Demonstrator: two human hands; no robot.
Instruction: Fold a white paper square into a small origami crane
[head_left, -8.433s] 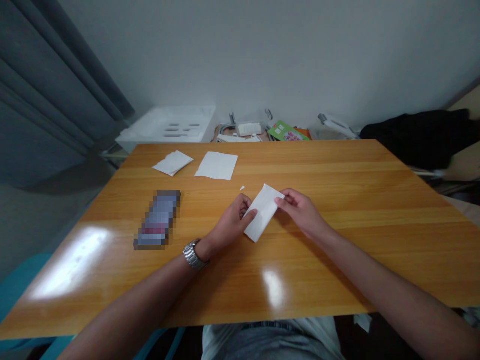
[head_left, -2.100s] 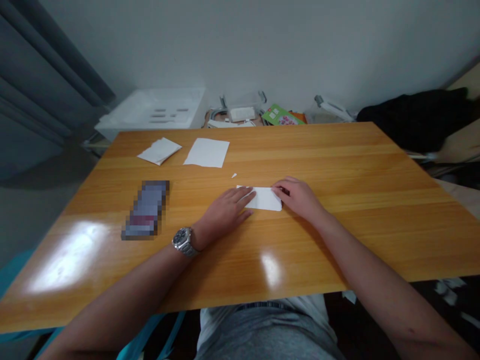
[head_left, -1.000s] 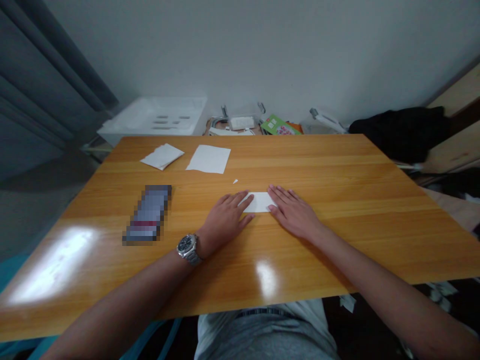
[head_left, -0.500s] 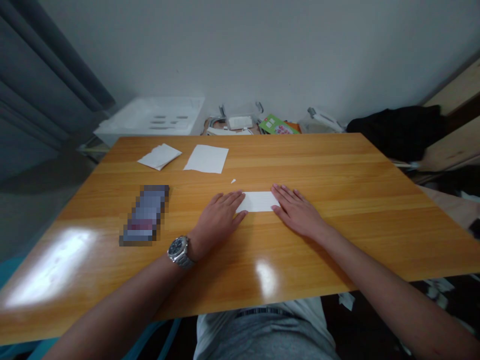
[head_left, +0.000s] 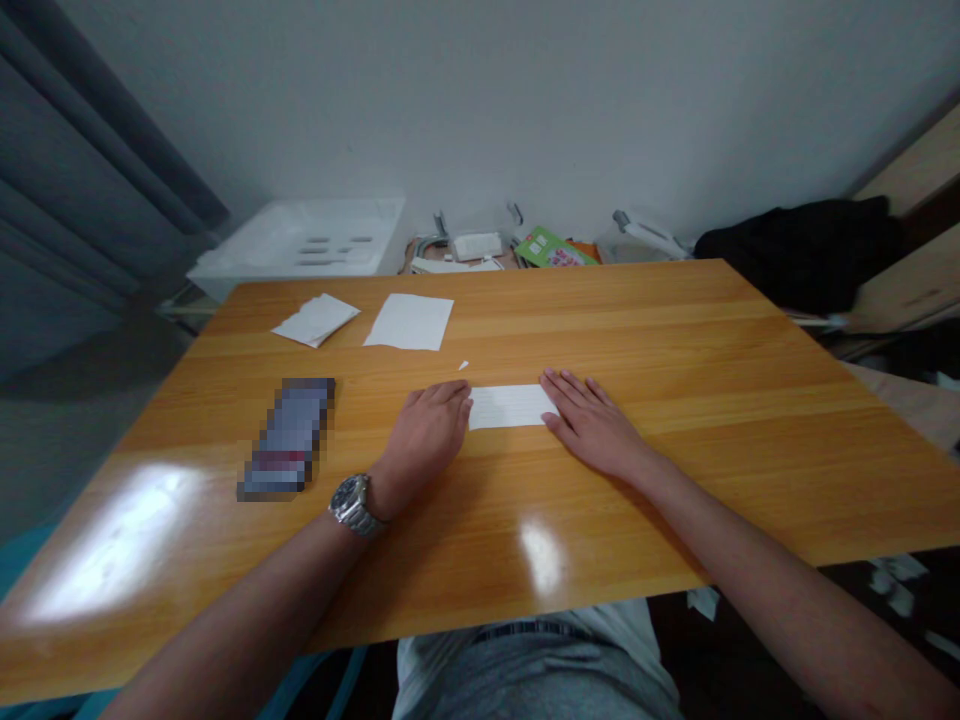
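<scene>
A narrow strip of white lined paper (head_left: pixel 508 406), apparently folded, lies on the wooden table (head_left: pixel 645 330) between my hands. My left hand (head_left: pixel 431 425), with a metal watch (head_left: pixel 356 505) on the wrist, is at the strip's left end. Its fingers are drawn together at that edge and seem to pinch it; the thumb tip is hard to see. Flat on the strip's right end rests my right hand (head_left: pixel 592 425), fingers stretched out and holding nothing. A tiny white scrap of paper (head_left: pixel 463 365) lies just beyond my left fingertips.
Toward the back left lie a square sheet of paper (head_left: pixel 409 322) and some folded paper (head_left: pixel 316 320). A blurred phone-like object (head_left: pixel 289 438) sits left of my left hand. Behind the table are a white plastic tray (head_left: pixel 300 225), a green booklet (head_left: pixel 553 248) and dark cloth (head_left: pixel 802 250).
My left hand has shifted slightly left and gone from lying flat to drawn-in fingers at the paper's end. More of the strip shows. My right hand stays in place.
</scene>
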